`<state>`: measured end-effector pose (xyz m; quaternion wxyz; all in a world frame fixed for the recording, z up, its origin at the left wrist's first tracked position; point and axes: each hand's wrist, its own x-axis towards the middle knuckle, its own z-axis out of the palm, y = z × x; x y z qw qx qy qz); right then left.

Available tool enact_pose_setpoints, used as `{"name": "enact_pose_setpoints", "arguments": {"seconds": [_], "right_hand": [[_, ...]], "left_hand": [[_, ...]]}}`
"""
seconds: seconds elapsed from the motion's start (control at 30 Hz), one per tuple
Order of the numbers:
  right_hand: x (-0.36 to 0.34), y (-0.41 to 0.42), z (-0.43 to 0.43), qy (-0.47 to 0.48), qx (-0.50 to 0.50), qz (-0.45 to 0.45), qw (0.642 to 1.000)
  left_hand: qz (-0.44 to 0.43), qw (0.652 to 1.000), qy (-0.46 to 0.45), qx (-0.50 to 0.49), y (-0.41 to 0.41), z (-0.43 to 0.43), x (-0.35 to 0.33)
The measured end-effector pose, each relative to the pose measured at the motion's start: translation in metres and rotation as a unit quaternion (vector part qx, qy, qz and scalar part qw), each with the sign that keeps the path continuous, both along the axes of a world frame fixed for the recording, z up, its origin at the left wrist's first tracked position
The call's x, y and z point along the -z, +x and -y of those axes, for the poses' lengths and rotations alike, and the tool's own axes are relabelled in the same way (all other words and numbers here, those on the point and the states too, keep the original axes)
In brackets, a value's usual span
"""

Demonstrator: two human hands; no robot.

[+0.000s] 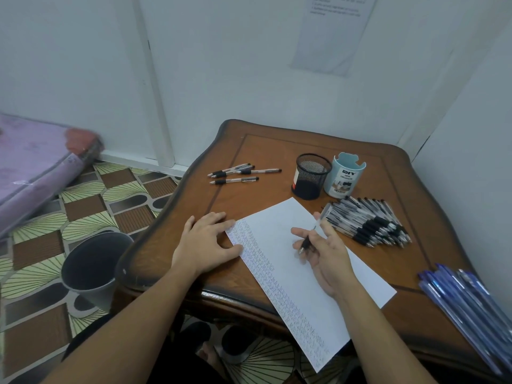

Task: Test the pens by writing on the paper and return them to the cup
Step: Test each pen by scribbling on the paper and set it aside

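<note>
Progress, as judged: the task is being taken as partly done. The paper (pixel 277 217) is lying slantwise on the bench (pixel 249 151). Its left strip is being filled with rows of small test marks, and the rest is blank. A pile of black pens (pixel 368 220) is lying just right of the paper, with four more pens (pixel 238 173) far left. No pens are being seen standing out of the mesh cup (pixel 311 176) or the blue cup (pixel 345 176), so the returns are being counted as outstanding.

Left hand (pixel 206 242): the fingers are straight and the paper's left edge is being pressed down.

Right hand (pixel 324 253): a pen (pixel 307 241) is being held loosely among half-spread fingers over the paper. Tip contact cannot be told.
</note>
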<state>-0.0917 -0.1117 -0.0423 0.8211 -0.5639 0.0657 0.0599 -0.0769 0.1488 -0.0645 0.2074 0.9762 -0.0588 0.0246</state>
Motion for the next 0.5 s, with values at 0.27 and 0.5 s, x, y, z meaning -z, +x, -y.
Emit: {"name": "enact_pose_setpoints", "arguments": {"seconds": [0.27, 0.5], "right_hand": [[-0.024, 0.02, 0.039, 0.085, 0.062, -0.082, 0.991], [-0.042, 0.036, 0.069, -0.678, 0.102, 0.061, 0.725]], "left_hand": [[0.005, 1.0, 0.003, 0.0, 0.0, -0.001, -0.001], [-0.001, 1.0, 0.01, -0.002, 0.0, -0.001, -0.001]]}}
